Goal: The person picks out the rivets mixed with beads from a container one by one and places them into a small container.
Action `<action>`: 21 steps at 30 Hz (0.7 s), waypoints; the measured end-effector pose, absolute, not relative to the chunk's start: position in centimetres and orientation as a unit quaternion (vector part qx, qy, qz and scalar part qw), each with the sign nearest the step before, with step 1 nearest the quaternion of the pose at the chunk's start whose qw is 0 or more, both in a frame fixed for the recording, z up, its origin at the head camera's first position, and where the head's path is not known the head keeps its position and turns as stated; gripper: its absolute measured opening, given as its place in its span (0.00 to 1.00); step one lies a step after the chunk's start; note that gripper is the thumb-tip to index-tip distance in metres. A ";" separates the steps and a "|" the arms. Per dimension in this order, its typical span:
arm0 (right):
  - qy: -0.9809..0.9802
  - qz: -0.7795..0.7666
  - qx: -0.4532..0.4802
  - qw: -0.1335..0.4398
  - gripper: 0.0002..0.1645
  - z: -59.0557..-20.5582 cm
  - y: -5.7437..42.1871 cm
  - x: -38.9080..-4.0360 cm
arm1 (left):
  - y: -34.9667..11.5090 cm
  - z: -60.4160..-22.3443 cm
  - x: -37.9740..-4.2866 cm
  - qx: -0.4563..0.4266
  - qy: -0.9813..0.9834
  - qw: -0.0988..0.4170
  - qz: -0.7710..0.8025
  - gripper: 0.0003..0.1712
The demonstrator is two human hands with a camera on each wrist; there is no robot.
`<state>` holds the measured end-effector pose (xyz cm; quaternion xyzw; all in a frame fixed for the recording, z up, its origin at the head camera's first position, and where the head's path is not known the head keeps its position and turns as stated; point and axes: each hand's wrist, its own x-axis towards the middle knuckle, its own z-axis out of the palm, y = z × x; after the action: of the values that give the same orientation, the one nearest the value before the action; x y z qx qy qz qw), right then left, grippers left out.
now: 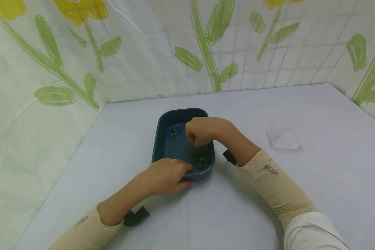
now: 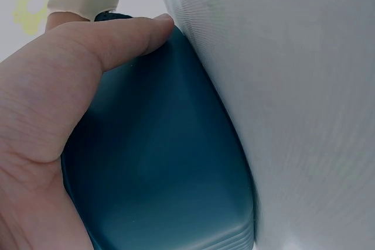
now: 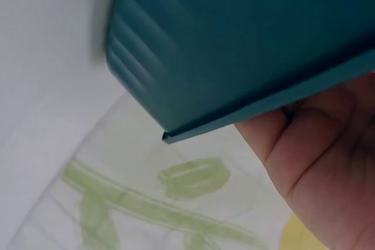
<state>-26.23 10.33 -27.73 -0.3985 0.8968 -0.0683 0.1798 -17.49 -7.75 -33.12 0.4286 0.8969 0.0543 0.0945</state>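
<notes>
A dark teal plastic tray (image 1: 170, 149) with high walls and rounded corners is in the middle of the head view. My left hand (image 1: 167, 176) grips its near left rim, fingers inside and thumb (image 2: 137, 39) against the outer wall. Over the tray's right side, my right hand (image 1: 201, 131) reaches in with curled fingers; its fingertips are hidden. A tiny gold-coloured piece (image 1: 188, 141) shows just below those fingers, and another small piece (image 1: 192, 153) lies nearer me. Blue and green beads (image 1: 173, 131) sit at the far left inside, with green ones (image 1: 203, 162) at the near right.
A clear shallow box (image 1: 285, 139) with small shiny pieces (image 1: 275, 136) in it stands on the white-covered table (image 1: 237, 215) at the right. Behind the table hangs a pale cloth (image 1: 143, 62) painted with yellow flowers and green leaves.
</notes>
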 end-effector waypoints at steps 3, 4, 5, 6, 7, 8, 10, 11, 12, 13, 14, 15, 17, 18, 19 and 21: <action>0.896 -0.071 -0.400 0.178 0.16 -27.5 10.6 -26.3 | -7.7 -33.1 -17.5 0.431 0.896 0.092 0.053 0.17; 0.896 -0.072 -0.400 0.177 0.16 -27.4 10.7 -26.3 | -7.7 -33.1 -17.5 0.431 0.896 0.092 0.053 0.17; 0.897 -0.073 -0.399 0.176 0.17 -27.3 10.7 -26.3 | -7.7 -33.1 -17.5 0.432 0.896 0.092 0.053 0.17; 0.897 -0.075 -0.399 0.176 0.18 -27.2 10.8 -26.2 | -7.7 -33.1 -17.5 0.432 0.896 0.092 0.054 0.16; 0.897 -0.076 -0.399 0.175 0.19 -27.1 10.9 -26.2 | -7.7 -33.1 -17.5 0.431 0.896 0.093 0.054 0.16; 0.897 -0.078 -0.399 0.173 0.20 -27.0 11.0 -26.2 | -7.7 -33.1 -17.5 0.431 0.896 0.094 0.055 0.16; 0.897 -0.082 -0.400 0.169 0.22 -26.7 11.1 -26.1 | -7.7 -33.1 -17.5 0.430 0.896 0.096 0.056 0.16; 0.897 -0.083 -0.401 0.166 0.22 -26.6 11.2 -26.0 | -7.7 -33.1 -17.5 0.430 0.896 0.096 0.057 0.16; 0.897 -0.085 -0.402 0.163 0.21 -26.5 11.3 -26.0 | -7.7 -33.1 -17.5 0.430 0.896 0.096 0.057 0.16; 0.897 -0.086 -0.403 0.160 0.20 -26.3 11.4 -26.0 | -7.7 -33.1 -17.5 0.430 0.896 0.095 0.057 0.17; 0.897 -0.086 -0.403 0.157 0.20 -26.2 11.5 -26.0 | -7.7 -33.1 -17.5 0.430 0.896 0.094 0.057 0.17; 0.897 -0.087 -0.405 0.154 0.19 -26.1 11.6 -25.9 | -7.7 -33.2 -17.5 0.430 0.896 0.093 0.057 0.17; 0.897 -0.087 -0.407 0.149 0.19 -25.9 11.7 -25.9 | -7.7 -33.2 -17.5 0.431 0.896 0.092 0.056 0.17; 0.897 -0.088 -0.407 0.148 0.19 -25.7 11.8 -25.8 | -7.7 -33.2 -17.5 0.431 0.896 0.091 0.055 0.17; 0.897 -0.089 -0.407 0.146 0.18 -25.6 11.9 -25.8 | -7.7 -33.2 -17.5 0.431 0.896 0.091 0.055 0.17; 0.897 -0.091 -0.407 0.143 0.18 -25.3 12.0 -25.8 | -7.7 -33.2 -17.5 0.430 0.896 0.091 0.054 0.17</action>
<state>-25.76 12.03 -25.33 -0.4072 0.8974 -0.0911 0.1434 -17.51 -7.72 -33.18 0.4305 0.8963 0.0545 0.0911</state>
